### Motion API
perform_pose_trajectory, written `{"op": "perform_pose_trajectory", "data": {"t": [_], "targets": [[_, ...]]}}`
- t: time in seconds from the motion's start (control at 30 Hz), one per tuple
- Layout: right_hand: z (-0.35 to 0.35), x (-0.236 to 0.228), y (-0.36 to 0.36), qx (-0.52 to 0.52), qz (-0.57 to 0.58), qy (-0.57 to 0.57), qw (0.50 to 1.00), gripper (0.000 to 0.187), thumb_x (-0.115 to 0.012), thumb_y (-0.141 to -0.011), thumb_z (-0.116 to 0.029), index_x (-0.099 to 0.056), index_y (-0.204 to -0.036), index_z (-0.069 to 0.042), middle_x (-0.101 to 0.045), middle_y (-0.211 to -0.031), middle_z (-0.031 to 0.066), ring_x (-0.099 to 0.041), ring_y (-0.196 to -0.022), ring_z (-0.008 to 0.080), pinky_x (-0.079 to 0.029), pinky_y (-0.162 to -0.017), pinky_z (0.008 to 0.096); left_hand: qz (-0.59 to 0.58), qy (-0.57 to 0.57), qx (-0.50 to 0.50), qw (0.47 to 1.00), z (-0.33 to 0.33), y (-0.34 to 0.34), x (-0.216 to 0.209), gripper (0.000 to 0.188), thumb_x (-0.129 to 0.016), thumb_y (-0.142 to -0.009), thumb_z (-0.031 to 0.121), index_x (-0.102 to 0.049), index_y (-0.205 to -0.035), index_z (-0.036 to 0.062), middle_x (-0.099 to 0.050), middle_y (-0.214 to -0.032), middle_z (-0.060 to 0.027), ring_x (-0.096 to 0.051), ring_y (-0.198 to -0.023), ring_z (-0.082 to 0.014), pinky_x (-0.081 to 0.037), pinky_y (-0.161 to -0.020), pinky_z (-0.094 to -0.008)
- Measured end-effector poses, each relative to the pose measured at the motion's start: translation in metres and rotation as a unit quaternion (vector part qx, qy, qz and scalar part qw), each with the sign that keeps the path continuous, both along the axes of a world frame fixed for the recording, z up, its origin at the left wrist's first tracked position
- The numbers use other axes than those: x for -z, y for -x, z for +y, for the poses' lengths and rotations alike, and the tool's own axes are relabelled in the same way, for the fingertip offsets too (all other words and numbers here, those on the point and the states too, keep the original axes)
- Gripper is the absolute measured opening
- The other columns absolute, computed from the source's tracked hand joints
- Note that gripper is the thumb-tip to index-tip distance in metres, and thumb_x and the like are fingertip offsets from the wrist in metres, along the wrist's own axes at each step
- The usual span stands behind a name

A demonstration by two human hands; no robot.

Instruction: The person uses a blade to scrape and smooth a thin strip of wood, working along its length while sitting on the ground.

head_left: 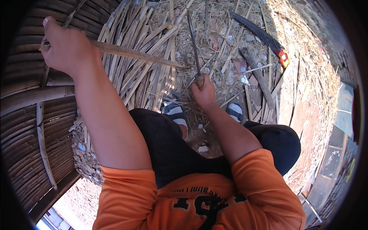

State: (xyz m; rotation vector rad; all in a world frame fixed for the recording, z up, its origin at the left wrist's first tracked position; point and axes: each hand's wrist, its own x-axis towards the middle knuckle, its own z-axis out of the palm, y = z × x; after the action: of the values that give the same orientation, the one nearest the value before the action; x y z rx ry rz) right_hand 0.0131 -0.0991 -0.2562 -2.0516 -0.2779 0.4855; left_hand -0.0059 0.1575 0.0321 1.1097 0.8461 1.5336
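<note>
My left hand point(71, 50), raised at the upper left, is closed round one end of a long bamboo strip point(134, 54). From there the strip slopes down to the right, its other end near the ground in front of my feet. In front of me my right hand point(205, 92) grips the wooden handle of a machete point(194, 40). Its long, narrow blade points away from me and is seen nearly edge-on. The strip's far end lies just left of the blade; whether they touch I cannot tell.
Many split bamboo strips point(132, 34) lie piled at the left. A handsaw point(257, 32) with an orange handle rests at the far right, near a dark wooden slat point(257, 74). A slatted bamboo wall point(23, 134) stands close on my left. Straw and shavings litter the ground around my sandals.
</note>
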Motion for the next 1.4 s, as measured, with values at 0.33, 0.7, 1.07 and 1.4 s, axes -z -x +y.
{"op": "perform_pose_trajectory", "data": {"t": [0.33,0.7,1.07,1.4], "targets": [[-0.038,0.068,0.012,-0.118,0.112,0.221,0.962,0.033,-0.066,-0.088,-0.014,-0.062,-0.116,0.003,-0.072,-0.104,0.0291,-0.071,-0.101,0.0431,-0.055,-0.088,0.0478,-0.017,-0.003,0.002,1.000,-0.008,-0.007,-0.001,0.043,-0.074,-0.094,0.037,-0.061,-0.109,-0.0013,-0.061,-0.091,-0.0051,-0.053,-0.072,-0.0174,-0.043,-0.065,-0.0357],[0.018,-0.037,-0.027,0.018,0.009,-0.074,0.997,0.043,-0.072,-0.083,-0.019,-0.060,-0.117,0.005,-0.071,-0.086,0.0251,-0.072,-0.078,0.0371,-0.055,-0.074,0.0454,-0.009,-0.030,0.003,0.999,-0.004,-0.007,0.002,0.041,-0.074,-0.095,0.035,-0.061,-0.108,-0.0015,-0.061,-0.088,-0.0049,-0.051,-0.070,-0.0166,-0.041,-0.065,-0.0335],[-0.042,0.073,0.028,-0.126,0.083,0.265,0.952,0.044,-0.072,-0.084,-0.019,-0.059,-0.120,0.004,-0.072,-0.106,0.0308,-0.070,-0.102,0.0470,-0.056,-0.090,0.0515,0.001,-0.048,0.031,0.998,0.003,-0.003,0.009,0.043,-0.072,-0.096,0.037,-0.061,-0.109,-0.0024,-0.060,-0.087,-0.0052,-0.054,-0.073,-0.0173,-0.044,-0.066,-0.0354],[-0.017,0.003,-0.026,-0.100,0.056,0.147,0.983,0.053,-0.071,-0.083,-0.022,-0.061,-0.127,0.006,-0.072,-0.102,0.0312,-0.070,-0.099,0.0464,-0.055,-0.088,0.0469,-0.024,-0.033,0.030,0.999,-0.003,-0.007,0.006,0.046,-0.073,-0.094,0.039,-0.059,-0.106,-0.0032,-0.060,-0.093,-0.0078,-0.054,-0.080,-0.0194,-0.045,-0.073,-0.0366]]}}
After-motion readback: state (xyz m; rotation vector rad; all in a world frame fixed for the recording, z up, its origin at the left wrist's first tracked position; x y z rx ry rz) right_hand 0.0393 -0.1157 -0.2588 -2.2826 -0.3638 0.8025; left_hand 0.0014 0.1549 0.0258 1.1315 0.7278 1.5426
